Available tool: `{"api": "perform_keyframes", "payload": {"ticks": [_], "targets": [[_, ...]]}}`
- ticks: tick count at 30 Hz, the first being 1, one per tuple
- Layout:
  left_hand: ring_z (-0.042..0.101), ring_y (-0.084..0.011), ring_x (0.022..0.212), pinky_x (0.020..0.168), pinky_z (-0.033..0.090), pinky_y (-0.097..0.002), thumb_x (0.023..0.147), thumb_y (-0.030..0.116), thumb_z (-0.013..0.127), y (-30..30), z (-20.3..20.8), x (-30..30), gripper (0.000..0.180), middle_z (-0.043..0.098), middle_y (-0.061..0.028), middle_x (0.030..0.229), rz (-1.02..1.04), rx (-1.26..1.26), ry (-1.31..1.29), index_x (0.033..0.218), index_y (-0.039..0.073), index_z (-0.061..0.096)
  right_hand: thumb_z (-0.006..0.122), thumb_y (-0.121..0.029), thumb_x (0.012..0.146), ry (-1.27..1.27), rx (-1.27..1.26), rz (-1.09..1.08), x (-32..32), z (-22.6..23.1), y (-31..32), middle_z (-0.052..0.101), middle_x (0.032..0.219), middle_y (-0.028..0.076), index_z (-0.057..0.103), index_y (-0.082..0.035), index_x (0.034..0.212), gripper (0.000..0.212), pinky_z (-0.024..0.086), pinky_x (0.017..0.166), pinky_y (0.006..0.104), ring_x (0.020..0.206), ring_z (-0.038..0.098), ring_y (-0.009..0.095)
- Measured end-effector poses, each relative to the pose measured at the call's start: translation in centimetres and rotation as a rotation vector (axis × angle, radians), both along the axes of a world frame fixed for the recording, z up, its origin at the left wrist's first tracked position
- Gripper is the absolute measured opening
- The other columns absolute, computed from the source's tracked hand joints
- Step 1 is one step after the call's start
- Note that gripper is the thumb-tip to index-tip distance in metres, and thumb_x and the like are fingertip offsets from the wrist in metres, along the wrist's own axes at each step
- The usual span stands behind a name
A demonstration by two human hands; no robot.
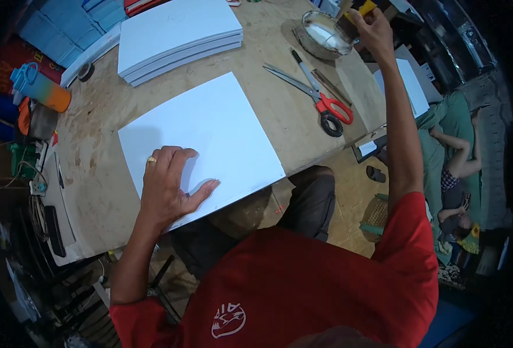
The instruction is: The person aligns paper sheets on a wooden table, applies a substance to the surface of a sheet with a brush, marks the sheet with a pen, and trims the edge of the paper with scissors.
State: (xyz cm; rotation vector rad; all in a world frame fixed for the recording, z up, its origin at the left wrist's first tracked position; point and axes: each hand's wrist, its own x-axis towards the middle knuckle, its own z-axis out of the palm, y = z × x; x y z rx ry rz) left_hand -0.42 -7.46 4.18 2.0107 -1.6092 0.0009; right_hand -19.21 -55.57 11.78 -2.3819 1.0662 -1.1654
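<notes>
My left hand (166, 188), with a gold ring on one finger, rests on a white sheet of board (222, 127) near its front left edge. Its thumb and fingers are spread apart on the surface. At the far right my right hand (375, 35) is closed around a yellow-handled brush (365, 8). The brush's dark lower end is at the right rim of a glass bowl (311, 43) that has a white paste inside. The brush is partly covered by my fingers, so whether its tip touches the paste cannot be told.
Beyond the board lies a stack of white boards (181, 23). Red-handled scissors (320, 101), a cutter and a black tape roll (331, 124) lie to its right. A blue-orange bottle (42, 87) stands far left. A person (456, 185) lies on the floor at right.
</notes>
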Motion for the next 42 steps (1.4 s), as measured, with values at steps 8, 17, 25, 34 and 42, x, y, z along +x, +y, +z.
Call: {"api": "perform_keyframes", "payload": {"ticks": [8,17,25,34,42], "targets": [[0.055,-0.0294,0.091,0.079,0.044,-0.0427,0.076,0.037,0.083,0.4,-0.3,-0.3,0.051,0.056,-0.0119,0.101,-0.003,-0.014,-0.033,0.110,0.004,0.064,0.068,-0.043,0.095,0.165,-0.134,0.002,-4.2,-1.6,3.9,0.071,0.090,0.021,0.063,0.004,0.105,0.048,0.053,0.073,0.0414,0.082,0.070,0.032],[0.054,-0.0364,0.107,0.094,0.041,-0.0481,0.079,0.041,0.080,1.2,-0.8,0.3,0.058,0.057,-0.0174,0.112,0.005,-0.018,-0.125,0.122,0.005,0.063,0.069,-0.039,0.095,0.374,-0.005,0.174,-10.1,1.7,5.7,0.072,0.090,0.014,0.065,0.001,0.103,0.041,0.051,0.068,0.0333,0.082,0.070,0.022],[0.053,-0.0325,0.120,0.097,0.039,-0.0464,0.085,0.066,0.065,1.0,-1.8,1.0,0.070,0.059,-0.0120,0.133,0.013,0.104,-0.189,0.130,0.012,0.066,0.070,-0.031,0.095,-0.464,0.638,0.204,-11.1,-3.4,23.7,0.062,0.102,0.003,0.058,-0.006,0.116,0.034,0.050,0.083,0.0256,0.090,0.061,0.012],[0.055,-0.0330,0.118,0.099,0.043,-0.0489,0.086,0.061,0.066,1.0,-2.4,3.2,0.061,0.065,-0.0115,0.126,-0.096,-0.006,-0.221,0.129,0.019,0.068,0.074,-0.012,0.091,-0.275,0.582,0.452,-2.1,-5.6,40.7,0.065,0.080,0.002,0.061,-0.001,0.107,0.022,0.047,0.061,0.0221,0.070,0.060,0.005],[0.049,-0.0328,0.126,0.102,0.038,-0.0504,0.088,0.060,0.064,1.4,-2.3,2.9,0.059,0.059,-0.0114,0.135,-0.086,0.030,-0.151,0.131,0.019,0.066,0.071,-0.013,0.093,-0.026,0.269,0.083,-6.6,-5.4,33.5,0.066,0.078,0.003,0.063,0.000,0.104,0.019,0.048,0.062,0.0247,0.070,0.060,0.008]]}}
